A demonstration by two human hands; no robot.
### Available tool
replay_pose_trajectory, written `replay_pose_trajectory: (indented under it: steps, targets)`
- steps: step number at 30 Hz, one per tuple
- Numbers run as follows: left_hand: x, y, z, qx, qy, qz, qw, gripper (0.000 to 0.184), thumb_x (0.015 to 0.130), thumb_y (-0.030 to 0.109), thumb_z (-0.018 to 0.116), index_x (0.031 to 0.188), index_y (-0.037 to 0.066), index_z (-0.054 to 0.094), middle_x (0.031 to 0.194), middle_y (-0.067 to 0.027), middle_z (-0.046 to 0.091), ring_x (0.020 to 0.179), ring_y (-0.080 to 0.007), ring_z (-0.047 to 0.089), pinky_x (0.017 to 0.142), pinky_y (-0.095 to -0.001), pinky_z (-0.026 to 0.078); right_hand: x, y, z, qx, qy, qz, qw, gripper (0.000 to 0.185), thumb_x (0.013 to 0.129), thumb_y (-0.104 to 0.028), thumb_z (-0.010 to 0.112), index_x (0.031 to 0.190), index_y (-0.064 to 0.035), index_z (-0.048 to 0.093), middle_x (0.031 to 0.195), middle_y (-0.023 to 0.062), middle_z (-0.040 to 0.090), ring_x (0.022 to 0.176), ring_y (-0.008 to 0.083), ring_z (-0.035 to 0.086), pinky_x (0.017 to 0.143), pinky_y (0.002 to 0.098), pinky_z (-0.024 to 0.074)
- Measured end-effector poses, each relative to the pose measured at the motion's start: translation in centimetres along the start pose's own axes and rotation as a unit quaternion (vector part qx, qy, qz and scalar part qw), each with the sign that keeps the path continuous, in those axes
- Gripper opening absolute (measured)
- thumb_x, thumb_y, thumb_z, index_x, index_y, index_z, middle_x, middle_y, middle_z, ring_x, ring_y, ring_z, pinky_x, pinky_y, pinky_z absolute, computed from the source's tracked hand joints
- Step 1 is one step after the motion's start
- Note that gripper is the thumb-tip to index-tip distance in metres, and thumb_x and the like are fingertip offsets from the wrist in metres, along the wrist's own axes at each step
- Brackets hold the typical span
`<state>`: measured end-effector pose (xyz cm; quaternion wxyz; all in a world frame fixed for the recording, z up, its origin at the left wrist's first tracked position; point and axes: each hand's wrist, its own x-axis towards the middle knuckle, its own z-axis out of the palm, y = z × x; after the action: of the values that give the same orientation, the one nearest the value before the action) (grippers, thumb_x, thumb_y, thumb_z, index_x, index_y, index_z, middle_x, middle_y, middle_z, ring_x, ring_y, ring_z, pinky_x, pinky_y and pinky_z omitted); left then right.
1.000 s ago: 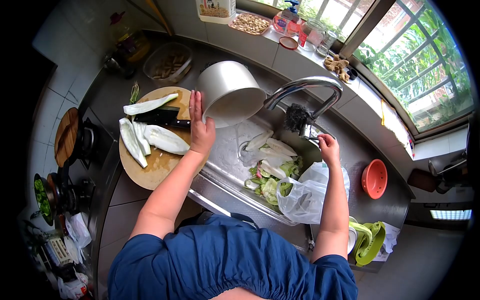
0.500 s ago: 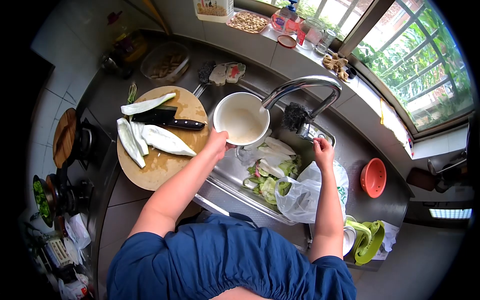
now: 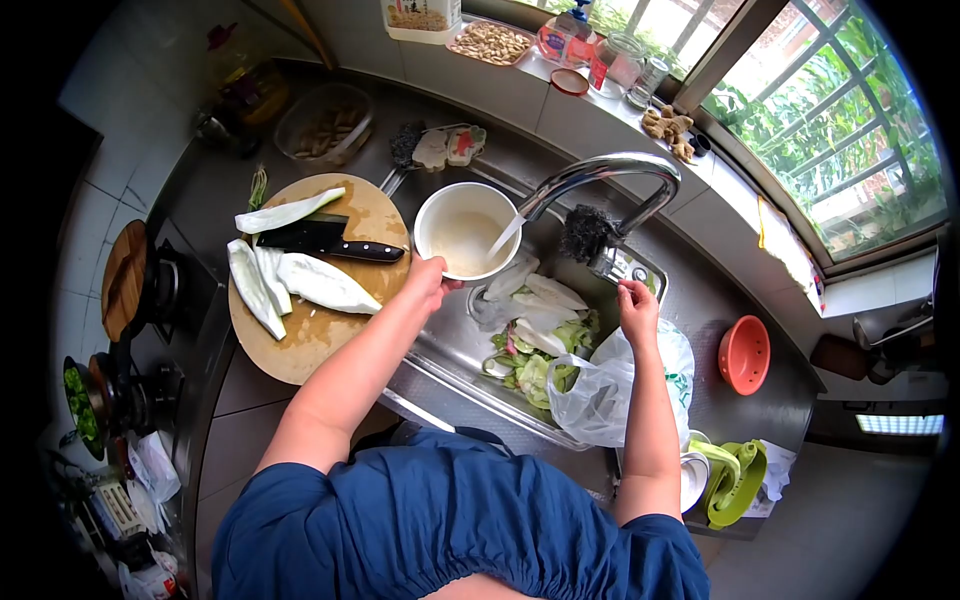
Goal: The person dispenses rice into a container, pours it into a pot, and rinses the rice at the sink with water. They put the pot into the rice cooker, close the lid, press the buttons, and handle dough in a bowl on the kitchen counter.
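A: Where is the round, deep, pale pot (image 3: 440,222)?

B: Over the stainless-steel sink (image 3: 447,335), its mouth upward; a stream of water (image 3: 506,235) runs into it from the curved, shiny chrome faucet (image 3: 600,172).

A: And the hands?

B: The left hand (image 3: 432,282) is clamped on the pot's near edge; the right hand (image 3: 638,305) is at the faucet's small metal lever (image 3: 620,279), its fingers drawn together; whether they grip the lever, I cannot tell.

A: What lies around them?

B: Left of the pot, a round tan chopping board (image 3: 318,345) bears a black-handled knife (image 3: 345,246) and long, white, peeled vegetable pieces (image 3: 322,283); below the faucet, in the sink, are green leafy scraps (image 3: 525,378), with a translucent white plastic bag (image 3: 590,395) beside them; a dark, wiry scrubber (image 3: 585,233) sits against the faucet; further right, a round orange-red bowl (image 3: 745,355) stands on the metal counter (image 3: 700,275).
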<state>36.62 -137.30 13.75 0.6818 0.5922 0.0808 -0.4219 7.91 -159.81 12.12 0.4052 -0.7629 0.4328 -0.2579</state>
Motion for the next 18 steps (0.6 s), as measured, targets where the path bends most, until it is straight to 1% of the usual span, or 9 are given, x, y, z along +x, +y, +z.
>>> replay_pose_trajectory:
  steps: [1,4,8,10,11,13,16,17,18]
  targets:
    - [0.3,-0.1,-0.2,0.003,-0.005,0.000,1.000,0.059,0.070,-0.005,0.040,0.127,0.011,0.033,0.107,-0.0187,0.052,0.073,-0.0286,0.060,0.046,-0.0343,0.051,0.0,0.0,0.0,0.006,0.000,-0.003,1.000,0.012,0.085,-0.011,0.059,0.091,-0.0009,0.064,0.066,0.0038,0.060,0.060,0.0086,0.055,0.057,0.0240,0.0450]
    - [1.0,-0.3,-0.7,0.007,-0.019,-0.004,1.000,0.060,0.070,-0.006,0.040,0.127,0.010,0.033,0.108,-0.0191,0.052,0.073,-0.0291,0.060,0.046,-0.0342,0.051,0.0,0.0,0.1,0.007,0.002,0.000,1.000,0.013,0.085,-0.011,0.059,0.091,-0.0010,0.064,0.065,0.0038,0.060,0.059,0.0086,0.054,0.057,0.0241,0.0448]
    - [1.2,-0.5,-0.8,-0.003,-0.011,-0.018,1.000,0.059,0.070,-0.006,0.040,0.126,0.009,0.034,0.107,-0.0195,0.052,0.072,-0.0300,0.060,0.047,-0.0347,0.051,0.0,0.2,0.1,-0.007,0.003,-0.002,1.000,0.013,0.085,-0.011,0.059,0.091,-0.0009,0.063,0.065,0.0037,0.060,0.059,0.0086,0.054,0.057,0.0240,0.0448]
    - [1.0,-0.5,-0.7,-0.022,-0.011,-0.037,0.999,0.053,0.071,-0.006,0.041,0.123,0.003,0.034,0.098,-0.0246,0.052,0.064,-0.0306,0.055,0.049,-0.0360,0.049,0.0,0.2,0.1,-0.007,-0.001,-0.010,1.000,0.013,0.087,-0.010,0.057,0.094,0.0001,0.062,0.065,-0.0019,0.055,0.058,0.0046,0.048,0.053,0.0199,0.0395]
    - [1.0,-0.5,-0.8,-0.022,-0.012,-0.037,0.999,0.053,0.071,-0.006,0.041,0.123,0.003,0.034,0.098,-0.0246,0.052,0.064,-0.0306,0.055,0.049,-0.0360,0.049,0.0,0.2,0.2,-0.007,-0.001,-0.010,1.000,0.013,0.087,-0.010,0.057,0.094,0.0001,0.062,0.065,-0.0019,0.055,0.058,0.0046,0.048,0.053,0.0199,0.0395]
    - [1.3,-0.8,-0.9,-0.025,-0.032,-0.072,0.997,0.049,0.071,-0.005,0.041,0.120,-0.003,0.035,0.096,-0.0264,0.052,0.062,-0.0307,0.054,0.049,-0.0363,0.049,0.0,0.3,0.2,-0.001,0.002,-0.017,1.000,0.013,0.087,-0.011,0.057,0.094,0.0000,0.062,0.065,-0.0018,0.055,0.058,0.0048,0.048,0.053,0.0200,0.0396]
    - [1.5,-1.3,-1.1,-0.015,-0.038,-0.083,0.996,0.047,0.071,-0.005,0.041,0.118,-0.007,0.035,0.094,-0.0270,0.052,0.062,-0.0307,0.054,0.050,-0.0361,0.049,-0.1,0.1,0.2,0.003,0.002,-0.006,1.000,0.013,0.087,-0.011,0.057,0.093,-0.0001,0.062,0.066,-0.0013,0.056,0.059,0.0051,0.049,0.054,0.0200,0.0399]
    - [1.5,-1.4,-1.2,-0.016,-0.037,-0.083,0.996,0.047,0.071,-0.005,0.041,0.118,-0.007,0.035,0.094,-0.0270,0.052,0.062,-0.0307,0.054,0.050,-0.0361,0.049,-0.1,0.1,0.1,0.003,0.002,-0.006,1.000,0.013,0.087,-0.011,0.057,0.093,-0.0001,0.062,0.066,-0.0013,0.056,0.059,0.0051,0.049,0.054,0.0200,0.0399]
    - [1.5,-1.5,-1.1,-0.015,-0.030,-0.082,0.996,0.048,0.071,-0.005,0.041,0.119,-0.005,0.035,0.097,-0.0264,0.052,0.062,-0.0306,0.054,0.050,-0.0359,0.049,0.0,0.0,0.0,0.009,0.000,-0.002,1.000,0.013,0.086,-0.011,0.058,0.093,-0.0007,0.063,0.067,0.0006,0.058,0.060,0.0064,0.051,0.056,0.0217,0.0422]
